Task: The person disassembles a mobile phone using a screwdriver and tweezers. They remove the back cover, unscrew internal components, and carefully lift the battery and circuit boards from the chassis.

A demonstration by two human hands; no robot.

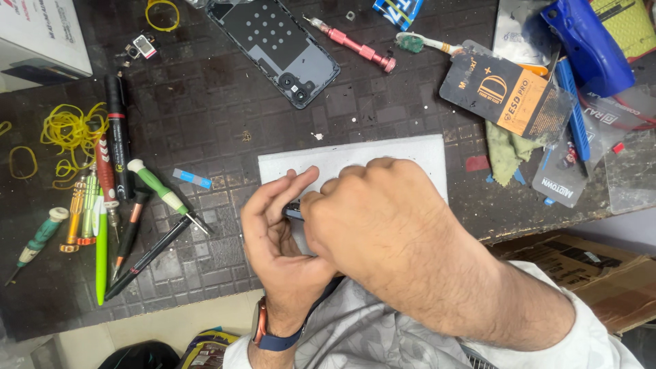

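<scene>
My left hand (277, 236) is cupped palm-up over a white pad (321, 158), its fingers curled around a small dark part (292, 210). My right hand (383, 219) lies across it from the right with fingers closed, pinching the same dark part. Most of that part is hidden between the two hands. A dark phone back cover (277, 44) with camera holes lies face-down at the top of the mat, away from both hands.
Several screwdrivers, pens and tweezers (116, 205) lie at the left beside yellow rubber bands (68, 133). A pink screwdriver (355, 44), a toothbrush (424, 44), an orange-black packet (506, 92) and a blue tool (588, 48) crowd the upper right. A cardboard box (594, 270) sits below the table edge.
</scene>
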